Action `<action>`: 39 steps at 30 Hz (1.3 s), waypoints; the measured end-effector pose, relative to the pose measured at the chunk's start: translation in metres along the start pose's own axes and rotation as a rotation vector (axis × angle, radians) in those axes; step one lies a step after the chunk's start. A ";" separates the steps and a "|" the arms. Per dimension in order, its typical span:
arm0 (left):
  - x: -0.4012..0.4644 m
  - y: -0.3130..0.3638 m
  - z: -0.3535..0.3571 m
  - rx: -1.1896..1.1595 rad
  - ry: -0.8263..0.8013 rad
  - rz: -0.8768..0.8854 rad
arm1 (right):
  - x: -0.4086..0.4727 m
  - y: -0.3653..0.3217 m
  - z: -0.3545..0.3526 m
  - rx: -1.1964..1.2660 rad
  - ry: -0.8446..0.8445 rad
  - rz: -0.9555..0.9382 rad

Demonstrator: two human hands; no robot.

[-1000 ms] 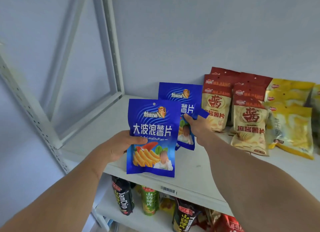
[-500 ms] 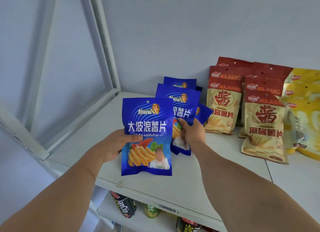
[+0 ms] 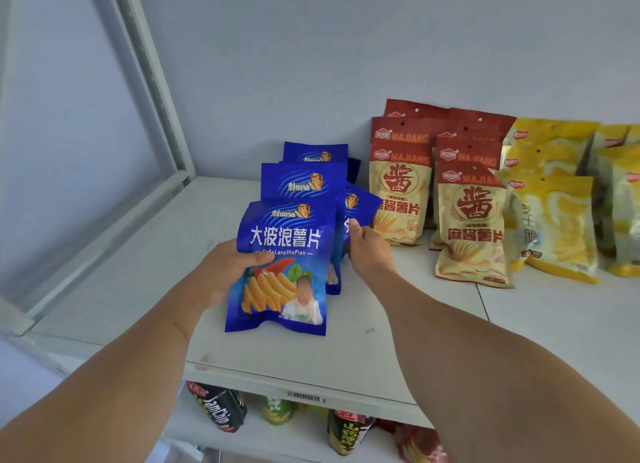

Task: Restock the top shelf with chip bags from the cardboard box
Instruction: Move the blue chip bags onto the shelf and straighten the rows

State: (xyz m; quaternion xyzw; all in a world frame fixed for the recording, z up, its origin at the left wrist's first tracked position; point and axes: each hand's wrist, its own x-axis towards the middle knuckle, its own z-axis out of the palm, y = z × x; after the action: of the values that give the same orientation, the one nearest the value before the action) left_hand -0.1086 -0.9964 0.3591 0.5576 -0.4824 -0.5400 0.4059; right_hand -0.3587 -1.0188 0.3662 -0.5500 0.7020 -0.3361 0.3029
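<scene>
- Two hands work a row of blue chip bags on the white top shelf (image 3: 398, 327), well left of stocked red-and-cream bags (image 3: 472, 227) and yellow bags (image 3: 554, 227).
- The left hand (image 3: 225, 272) grasps the front blue bag (image 3: 282, 272) by its left edge, thumb curled over the face, fingers hidden behind; the bag's bottom edge looks to be on or just above the shelf, which of the two cannot be told.
- The right hand (image 3: 369, 251) pinches a tilted blue bag (image 3: 356, 208) just behind and right of the front one; two more blue bags (image 3: 304, 182) stand upright behind, near the wall.
- Step in hand, by appearance: setting the front bag at the head of the blue row while steadying the leaning one.
- The next move likely calls for standing both bags upright against those behind, then letting go gently so the row does not slump.
- The cardboard box is out of view; canisters (image 3: 221, 407) show on the lower shelf.
</scene>
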 end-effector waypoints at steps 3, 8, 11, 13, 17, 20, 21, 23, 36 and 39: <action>0.006 -0.004 0.006 0.004 0.041 0.038 | -0.012 0.008 -0.008 -0.287 -0.057 -0.072; 0.020 -0.007 0.032 0.026 0.128 0.129 | -0.032 0.023 -0.012 -0.515 -0.064 -0.096; 0.032 -0.005 0.048 0.025 0.126 0.151 | -0.039 0.030 -0.016 -0.552 -0.085 -0.114; 0.037 -0.002 0.055 0.033 0.132 0.167 | -0.042 0.036 -0.023 -0.577 -0.064 -0.113; 0.033 0.002 0.059 0.038 0.178 0.173 | -0.053 0.046 -0.037 -0.695 -0.053 -0.136; 0.021 0.001 0.056 0.061 0.242 0.137 | -0.067 0.049 -0.044 -0.738 -0.086 -0.198; 0.013 0.001 0.056 0.065 0.272 0.117 | -0.072 0.050 -0.046 -0.737 -0.091 -0.222; -0.006 0.003 0.060 0.099 0.359 0.067 | -0.084 0.052 -0.050 -0.731 -0.096 -0.257; -0.301 -0.096 0.071 1.383 0.631 0.219 | -0.260 0.063 -0.027 -0.812 -0.234 -0.977; -0.382 -0.140 0.046 1.563 0.610 0.229 | -0.313 0.059 0.004 -0.836 -0.335 -1.121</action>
State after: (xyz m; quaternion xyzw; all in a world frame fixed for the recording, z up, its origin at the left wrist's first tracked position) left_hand -0.1221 -0.5915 0.2992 0.7467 -0.6401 0.1675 0.0682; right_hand -0.3233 -0.7042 0.3338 -0.9418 0.3281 -0.0552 -0.0475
